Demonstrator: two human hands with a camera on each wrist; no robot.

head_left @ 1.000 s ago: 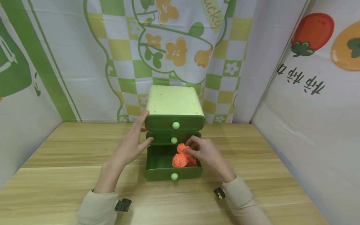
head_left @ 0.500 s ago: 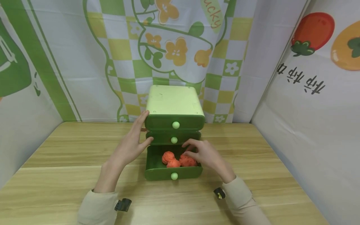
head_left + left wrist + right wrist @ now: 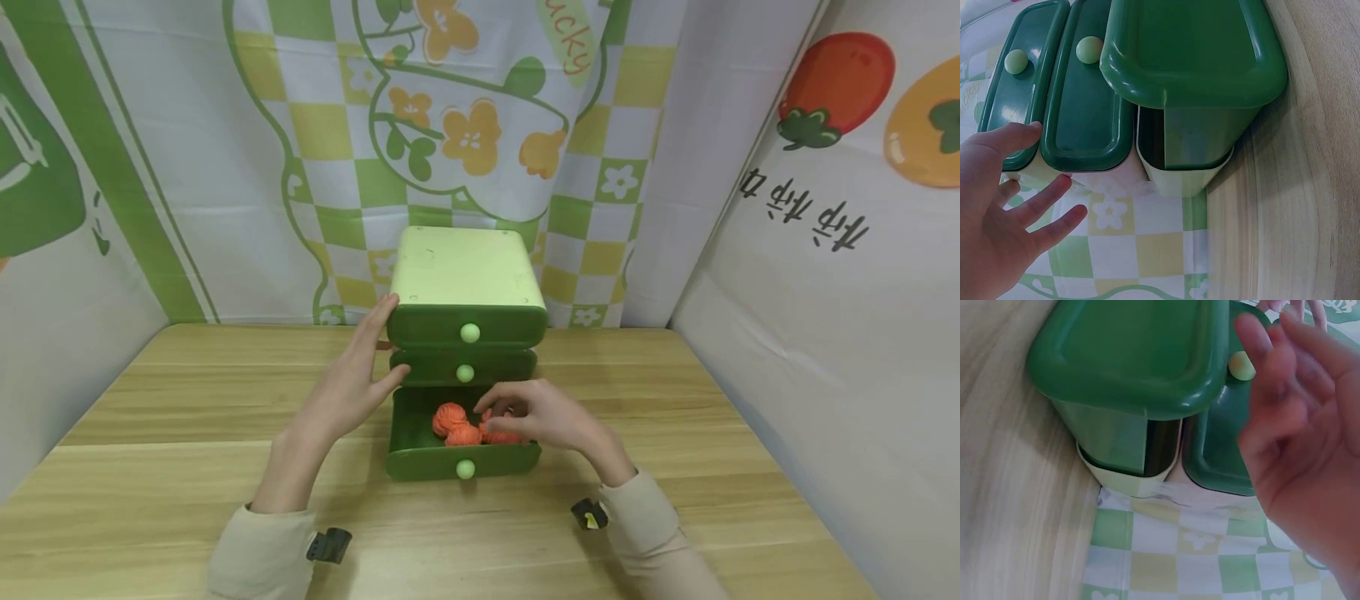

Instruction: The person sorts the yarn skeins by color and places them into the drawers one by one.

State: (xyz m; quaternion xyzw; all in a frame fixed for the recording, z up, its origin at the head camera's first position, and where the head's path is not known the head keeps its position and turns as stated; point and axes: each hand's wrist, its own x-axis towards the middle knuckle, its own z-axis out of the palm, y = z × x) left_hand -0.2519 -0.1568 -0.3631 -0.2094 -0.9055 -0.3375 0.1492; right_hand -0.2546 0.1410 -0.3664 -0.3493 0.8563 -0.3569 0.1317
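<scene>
A small cabinet [image 3: 465,267] with a pale green top and dark green drawers stands on the table. Its bottom drawer [image 3: 423,465] is pulled out and holds several orange yarn balls [image 3: 449,419], partly hidden at the right by my right hand. My left hand [image 3: 339,392] rests against the cabinet's left side, fingers spread and the thumb on the front of the middle drawer [image 3: 427,367]. Over the drawer's right part hovers my right hand [image 3: 551,414], fingers loosely bent, holding nothing visible. In the right wrist view, that hand [image 3: 1310,419] appears beside the pulled-out drawer [image 3: 1135,350].
The wooden table [image 3: 187,467] extends on both sides of the cabinet and in front of it. Behind hangs a green and yellow checked cloth [image 3: 322,133]. A printed white sheet [image 3: 825,333] stands at the right. The top drawer [image 3: 427,327] is closed.
My right hand let go of an orange yarn ball, and the balls settled lower, one further left, in the bottom drawer. The hand then shifted slightly. My left hand has stayed put.
</scene>
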